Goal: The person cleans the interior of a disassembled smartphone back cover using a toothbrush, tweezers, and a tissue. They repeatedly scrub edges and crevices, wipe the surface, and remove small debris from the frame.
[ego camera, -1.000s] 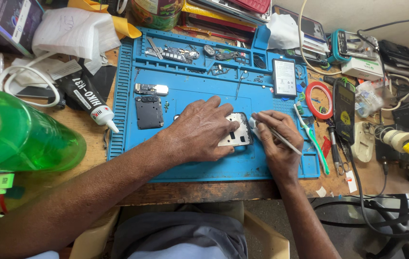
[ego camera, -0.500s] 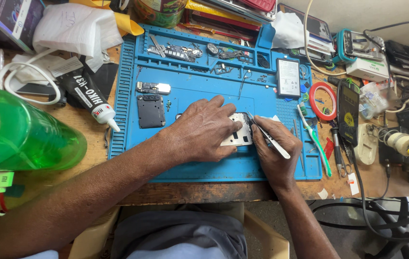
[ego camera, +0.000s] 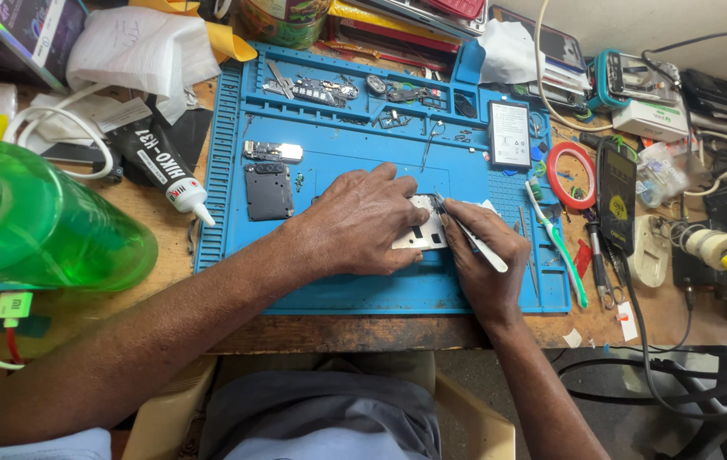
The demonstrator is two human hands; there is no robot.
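Your left hand (ego camera: 363, 223) lies palm down on the blue work mat (ego camera: 338, 290), fingers spread and pressing on a small silver metal plate (ego camera: 421, 232), which shows just past your fingertips. Your right hand (ego camera: 487, 260) sits right beside it, pinched around a pair of tweezers (ego camera: 468, 235) whose tip touches the plate's upper edge next to your left fingertips. Just beyond your left hand's knuckles, further from you, a dark square part (ego camera: 267, 191) and a small silver module (ego camera: 272, 152) rest on the mat. To the outside of your right hand lie a green-handled toothbrush (ego camera: 557, 243) and a red tape roll (ego camera: 571, 174). Well off to your left on the bench (ego camera: 159, 255) stand a green bottle (ego camera: 48, 226) and a black glue tube (ego camera: 159, 162).
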